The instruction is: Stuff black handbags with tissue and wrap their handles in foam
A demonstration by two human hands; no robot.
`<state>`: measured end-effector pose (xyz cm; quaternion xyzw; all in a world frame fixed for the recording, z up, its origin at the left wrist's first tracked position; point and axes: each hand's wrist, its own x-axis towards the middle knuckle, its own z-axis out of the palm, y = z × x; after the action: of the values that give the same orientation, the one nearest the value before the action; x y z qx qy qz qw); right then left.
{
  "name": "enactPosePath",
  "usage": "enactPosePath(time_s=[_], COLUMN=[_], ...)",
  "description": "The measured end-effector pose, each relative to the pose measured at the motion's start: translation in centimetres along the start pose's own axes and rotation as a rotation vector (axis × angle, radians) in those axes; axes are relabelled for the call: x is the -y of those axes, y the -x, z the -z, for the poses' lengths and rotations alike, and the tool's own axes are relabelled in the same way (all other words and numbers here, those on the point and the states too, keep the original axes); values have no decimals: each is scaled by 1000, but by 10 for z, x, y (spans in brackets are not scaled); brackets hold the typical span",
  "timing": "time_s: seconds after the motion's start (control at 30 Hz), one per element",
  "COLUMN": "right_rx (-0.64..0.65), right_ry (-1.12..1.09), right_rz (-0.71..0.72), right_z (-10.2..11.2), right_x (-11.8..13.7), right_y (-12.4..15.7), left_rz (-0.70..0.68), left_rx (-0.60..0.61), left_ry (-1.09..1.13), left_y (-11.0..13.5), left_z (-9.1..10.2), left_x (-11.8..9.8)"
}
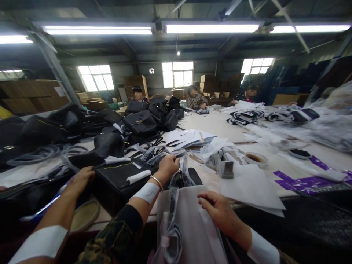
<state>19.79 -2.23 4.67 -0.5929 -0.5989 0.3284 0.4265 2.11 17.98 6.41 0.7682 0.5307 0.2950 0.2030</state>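
My left hand (168, 165), below a camouflage sleeve and a bracelet, is closed on a plastic-wrapped strap (173, 200). The strap's metal fitting shows beside the fingers, and its lower end lies coiled on a white translucent pouch (189, 220). A black piece (195, 176) shows at the pouch's top edge. My right hand (218, 211) has curled fingers at the pouch's right edge, pinching it. Left of my arm, a co-worker's hand (81, 179) rests on a black handbag (118, 178) with a gold zip and white wrapping.
Black handbags (140, 121) are heaped at the left. White sheets (189, 138), a grey metal block (227, 169), a shallow bowl (255, 158) and purple tape (297, 183) lie on the table (217, 124). Several people sit across it; clear plastic (332, 117) piles up at right.
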Motion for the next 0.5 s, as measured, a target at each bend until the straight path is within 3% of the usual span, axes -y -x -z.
enactPosePath(time_s=[0.13,0.27,0.4,0.5], right_rx=[-6,-106,-352,-197], right_ry=[-87,-158,-327,-639], right_rz=[37,60,-126,-271], right_z=[-19,-19,10,27], right_x=[9,8,2,7], right_y=[-18,-29,-48,-64], left_rz=[26,-13,-147,-427], left_rx=[210,248,240,309], left_ry=[143,367,548,540], left_y=[-8,-2,37,76], left_z=[-23,-32,-22,-14], left_x=[-2,-20,-44,-56])
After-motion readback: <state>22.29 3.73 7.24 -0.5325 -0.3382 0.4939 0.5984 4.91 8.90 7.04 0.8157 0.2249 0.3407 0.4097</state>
